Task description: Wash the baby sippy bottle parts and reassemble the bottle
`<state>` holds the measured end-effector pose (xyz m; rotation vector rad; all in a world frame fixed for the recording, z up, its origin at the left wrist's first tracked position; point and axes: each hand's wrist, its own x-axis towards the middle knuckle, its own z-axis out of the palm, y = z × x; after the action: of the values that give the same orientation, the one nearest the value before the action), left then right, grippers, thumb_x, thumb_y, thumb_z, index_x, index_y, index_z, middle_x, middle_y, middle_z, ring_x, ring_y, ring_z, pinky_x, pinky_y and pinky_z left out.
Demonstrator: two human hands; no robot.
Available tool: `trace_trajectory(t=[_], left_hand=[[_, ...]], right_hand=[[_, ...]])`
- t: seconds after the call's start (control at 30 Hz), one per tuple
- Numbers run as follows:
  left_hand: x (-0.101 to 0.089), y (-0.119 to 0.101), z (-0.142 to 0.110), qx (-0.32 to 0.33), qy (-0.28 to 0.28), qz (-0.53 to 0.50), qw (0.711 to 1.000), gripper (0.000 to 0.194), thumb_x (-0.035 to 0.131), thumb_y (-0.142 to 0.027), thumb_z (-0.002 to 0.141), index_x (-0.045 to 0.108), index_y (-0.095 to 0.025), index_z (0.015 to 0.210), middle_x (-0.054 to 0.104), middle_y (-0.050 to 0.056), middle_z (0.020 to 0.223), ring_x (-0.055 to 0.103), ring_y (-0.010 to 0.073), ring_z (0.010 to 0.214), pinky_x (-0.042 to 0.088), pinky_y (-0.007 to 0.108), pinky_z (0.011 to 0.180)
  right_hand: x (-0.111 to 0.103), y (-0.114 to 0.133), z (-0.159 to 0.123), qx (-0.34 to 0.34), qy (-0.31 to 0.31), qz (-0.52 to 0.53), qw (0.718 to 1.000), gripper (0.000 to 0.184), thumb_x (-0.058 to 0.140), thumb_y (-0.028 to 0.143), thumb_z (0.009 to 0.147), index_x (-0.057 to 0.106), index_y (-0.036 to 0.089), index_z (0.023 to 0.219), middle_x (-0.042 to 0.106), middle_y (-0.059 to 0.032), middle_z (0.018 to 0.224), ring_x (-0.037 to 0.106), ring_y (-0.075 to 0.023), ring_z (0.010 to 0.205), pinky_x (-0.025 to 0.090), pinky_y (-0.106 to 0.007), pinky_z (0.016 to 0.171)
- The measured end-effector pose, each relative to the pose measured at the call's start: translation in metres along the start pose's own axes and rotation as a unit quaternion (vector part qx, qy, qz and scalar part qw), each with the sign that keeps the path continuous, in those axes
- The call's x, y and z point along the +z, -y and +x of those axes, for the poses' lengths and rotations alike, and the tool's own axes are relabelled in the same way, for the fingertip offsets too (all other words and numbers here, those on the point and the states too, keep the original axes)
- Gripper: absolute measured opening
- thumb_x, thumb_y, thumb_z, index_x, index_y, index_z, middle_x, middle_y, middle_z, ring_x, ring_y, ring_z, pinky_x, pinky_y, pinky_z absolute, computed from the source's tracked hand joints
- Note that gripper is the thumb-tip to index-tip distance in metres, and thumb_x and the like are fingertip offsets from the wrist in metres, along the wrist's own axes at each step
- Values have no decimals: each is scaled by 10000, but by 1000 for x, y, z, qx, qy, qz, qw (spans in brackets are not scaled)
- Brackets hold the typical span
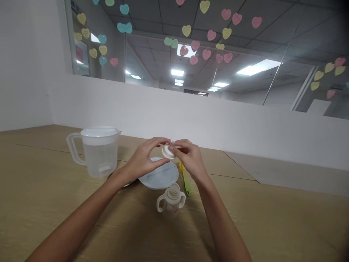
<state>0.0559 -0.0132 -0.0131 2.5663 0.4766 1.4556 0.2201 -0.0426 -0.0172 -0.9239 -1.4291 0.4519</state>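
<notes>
Our left hand (141, 160) and right hand (189, 158) grip a white cap (168, 151) above a white plate (159, 178); a two-handled feeding bottle (171, 200) stands nearby, a lidded plastic jug (99, 153) farther left.

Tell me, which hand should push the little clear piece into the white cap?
Right hand, probably: its fingers pinch the clear piece at the white cap; the left hand steadies the cap.

Pink, yellow and teal paper hearts (186, 31) speckle the view overhead – below, a tan wood-grain table (38, 196) carries a white bottle collar (167, 153), a white plate (159, 178), a milky-clear jug (100, 158) and a lime-green-and-yellow brush (185, 185).
</notes>
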Motion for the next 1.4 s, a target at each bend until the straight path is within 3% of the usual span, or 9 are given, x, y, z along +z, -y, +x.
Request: trace_trajectory(t=[0.17,0.27,0.37,0.53,0.77,1.2,1.4], left_hand=[[9,7,-1,68,3,6,998,403,647,-263,758,530,-214,1141,597,79,1159,537,207,1089,443,369,939],[19,7,-3,56,-34,9,998,460,690,-301,717,520,-212,1136,598,92,1143,543,219,1080,464,375,917],[30,6,-6,37,-99,8,994,356,664,-273,745,542,-198,1071,617,85,1078,568,198,1030,501,329,855],[39,9,-11,21,-168,6,986,285,639,-227,751,568,-190,1024,636,76,1041,596,192,991,527,313,826],[45,11,-15,17,-202,-60,977,362,682,-214,709,597,-185,1060,638,87,1099,599,213,1026,551,307,828],[50,11,-16,-32,-205,-116,971,415,688,-262,709,611,-182,1109,631,87,1125,598,219,1026,550,330,859],[50,15,-13,-45,-183,-112,976,457,675,-266,718,592,-167,1156,612,107,1160,588,227,1051,541,336,865]], right_hand=[[1,2,0,68,25,68,995,269,646,410,664,588,162,752,626,-10,749,593,-127,602,515,-282,589],[4,3,-3,40,9,18,999,268,597,426,710,553,168,764,622,-14,758,591,-126,576,503,-266,547],[8,4,-7,-5,-7,-62,998,217,523,391,777,531,174,785,625,-32,797,592,-130,569,465,-250,511],[16,4,-13,-62,-44,-213,974,171,395,306,857,512,187,824,635,-48,828,589,-149,682,432,-257,609],[20,3,-16,-73,-79,-222,969,191,362,312,878,508,189,867,645,-46,815,589,-155,694,402,-255,613],[22,1,-16,-52,-109,-164,979,195,387,358,867,493,202,820,660,-34,772,586,-146,637,421,-247,585],[23,-1,-15,-47,-120,-265,956,212,363,337,887,517,191,873,676,-56,839,617,-173,737,408,-262,652]])
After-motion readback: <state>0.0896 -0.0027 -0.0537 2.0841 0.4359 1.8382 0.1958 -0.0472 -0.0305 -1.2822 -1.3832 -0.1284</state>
